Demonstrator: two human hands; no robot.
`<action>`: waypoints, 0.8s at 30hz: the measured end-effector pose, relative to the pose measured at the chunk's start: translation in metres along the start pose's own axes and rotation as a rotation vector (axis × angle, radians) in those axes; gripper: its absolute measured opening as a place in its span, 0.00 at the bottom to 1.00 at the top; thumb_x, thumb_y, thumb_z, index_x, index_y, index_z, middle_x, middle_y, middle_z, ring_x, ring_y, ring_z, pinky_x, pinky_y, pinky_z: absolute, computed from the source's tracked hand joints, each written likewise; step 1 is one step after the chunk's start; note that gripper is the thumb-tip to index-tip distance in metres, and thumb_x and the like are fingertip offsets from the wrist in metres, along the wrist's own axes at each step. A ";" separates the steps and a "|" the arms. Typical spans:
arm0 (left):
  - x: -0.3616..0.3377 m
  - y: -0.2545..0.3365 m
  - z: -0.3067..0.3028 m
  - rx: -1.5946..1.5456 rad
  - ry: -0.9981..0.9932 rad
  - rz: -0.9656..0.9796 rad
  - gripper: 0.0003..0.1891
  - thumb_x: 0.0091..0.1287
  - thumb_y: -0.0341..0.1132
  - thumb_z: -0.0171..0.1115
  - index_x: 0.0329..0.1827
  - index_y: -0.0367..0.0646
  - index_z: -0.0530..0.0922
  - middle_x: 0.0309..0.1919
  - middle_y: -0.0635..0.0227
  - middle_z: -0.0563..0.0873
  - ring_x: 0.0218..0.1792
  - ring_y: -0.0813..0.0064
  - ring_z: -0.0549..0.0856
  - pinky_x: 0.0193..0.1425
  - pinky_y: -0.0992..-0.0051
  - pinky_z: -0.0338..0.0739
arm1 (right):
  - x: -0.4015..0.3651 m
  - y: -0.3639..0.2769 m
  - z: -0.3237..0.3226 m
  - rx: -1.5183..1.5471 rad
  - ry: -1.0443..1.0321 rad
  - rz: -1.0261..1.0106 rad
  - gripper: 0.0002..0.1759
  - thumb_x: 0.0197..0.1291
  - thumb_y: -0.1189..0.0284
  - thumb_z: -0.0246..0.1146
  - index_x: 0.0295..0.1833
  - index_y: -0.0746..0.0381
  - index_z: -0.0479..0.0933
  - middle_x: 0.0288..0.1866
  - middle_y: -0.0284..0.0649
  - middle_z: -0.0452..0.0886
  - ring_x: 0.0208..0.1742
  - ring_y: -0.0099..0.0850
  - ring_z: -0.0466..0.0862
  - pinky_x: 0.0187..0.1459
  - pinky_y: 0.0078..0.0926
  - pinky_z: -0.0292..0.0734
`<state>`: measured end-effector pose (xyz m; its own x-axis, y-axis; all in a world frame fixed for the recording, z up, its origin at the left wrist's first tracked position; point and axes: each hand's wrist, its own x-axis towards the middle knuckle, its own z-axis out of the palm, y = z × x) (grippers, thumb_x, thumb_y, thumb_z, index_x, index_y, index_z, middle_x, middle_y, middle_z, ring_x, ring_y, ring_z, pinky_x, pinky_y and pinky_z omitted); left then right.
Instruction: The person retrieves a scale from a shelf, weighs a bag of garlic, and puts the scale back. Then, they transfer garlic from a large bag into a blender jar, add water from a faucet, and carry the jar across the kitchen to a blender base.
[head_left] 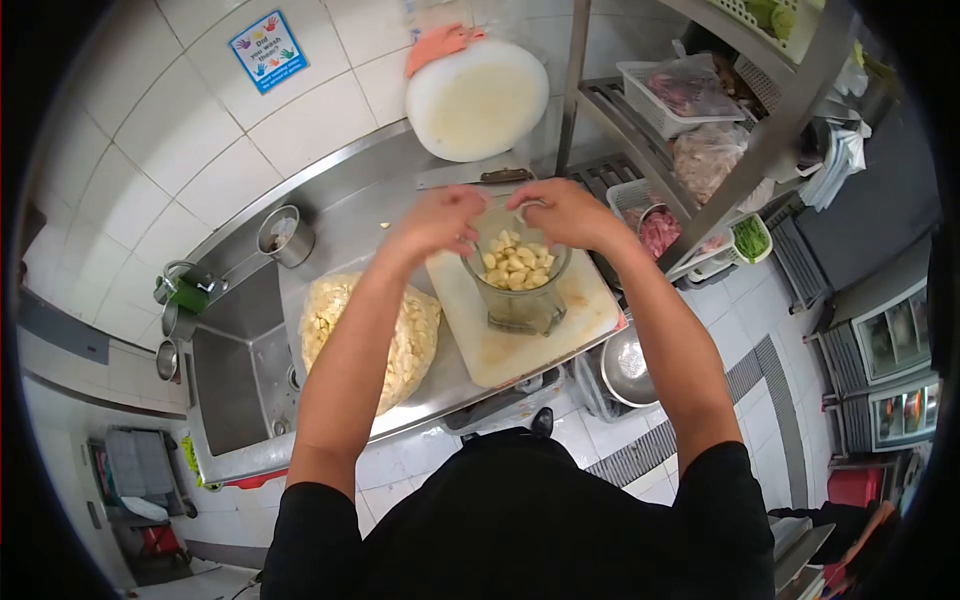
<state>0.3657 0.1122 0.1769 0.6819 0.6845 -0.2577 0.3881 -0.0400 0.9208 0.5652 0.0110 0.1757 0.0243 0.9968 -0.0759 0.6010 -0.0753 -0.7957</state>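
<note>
A clear jar with peeled garlic cloves inside stands on a stained white cutting board. My left hand is at the jar's upper left rim, slightly blurred, its fingers apart. Across the opening, my right hand hovers at the upper right rim with bent, parted fingers. Nothing shows in either hand. Left of the board sits a big clear bag of peeled garlic, partly covered by my left forearm. Behind the jar lies a knife with a dark handle.
A sink lies left, with a metal pot on the counter behind it. A round white board leans on the wall. Metal shelving with baskets and bagged food rises at right. A metal bowl sits below the counter edge.
</note>
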 end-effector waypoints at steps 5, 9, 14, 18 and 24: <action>0.069 -0.064 -0.119 0.176 0.487 -0.026 0.20 0.69 0.41 0.55 0.59 0.41 0.79 0.50 0.61 0.86 0.42 0.65 0.87 0.45 0.67 0.83 | -0.032 0.019 -0.009 0.516 0.526 -0.227 0.13 0.69 0.71 0.59 0.54 0.65 0.79 0.44 0.36 0.86 0.39 0.21 0.83 0.40 0.19 0.79; 0.168 -0.237 -0.164 0.940 0.405 -0.086 0.22 0.66 0.36 0.54 0.63 0.44 0.76 0.63 0.52 0.78 0.57 0.51 0.82 0.59 0.54 0.77 | -0.110 0.113 0.020 0.632 0.742 0.098 0.12 0.69 0.70 0.59 0.51 0.67 0.79 0.43 0.40 0.84 0.38 0.24 0.82 0.38 0.22 0.79; 0.197 -0.307 -0.143 1.149 0.551 -0.079 0.23 0.62 0.34 0.55 0.63 0.44 0.74 0.68 0.52 0.73 0.64 0.44 0.76 0.65 0.53 0.74 | -0.213 0.173 0.087 0.701 0.820 0.621 0.10 0.69 0.70 0.57 0.45 0.65 0.78 0.37 0.39 0.82 0.31 0.23 0.80 0.34 0.24 0.80; 0.198 -0.298 -0.141 1.172 0.354 -0.260 0.20 0.60 0.36 0.61 0.55 0.37 0.76 0.60 0.53 0.80 0.54 0.46 0.82 0.56 0.56 0.80 | -0.252 0.184 0.107 0.781 0.878 0.726 0.08 0.70 0.72 0.57 0.46 0.65 0.78 0.37 0.38 0.83 0.30 0.23 0.81 0.32 0.20 0.78; 0.178 -0.172 -0.122 0.288 0.503 0.099 0.11 0.63 0.33 0.62 0.43 0.35 0.82 0.35 0.55 0.88 0.35 0.63 0.88 0.41 0.69 0.82 | -0.201 0.181 0.085 0.678 0.824 0.529 0.10 0.70 0.71 0.58 0.48 0.67 0.79 0.37 0.38 0.83 0.32 0.23 0.80 0.35 0.20 0.78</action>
<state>0.3445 0.3301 0.0084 0.3729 0.9259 0.0606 0.5386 -0.2693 0.7983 0.6012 -0.2048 -0.0037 0.7970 0.5358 -0.2788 -0.1770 -0.2343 -0.9559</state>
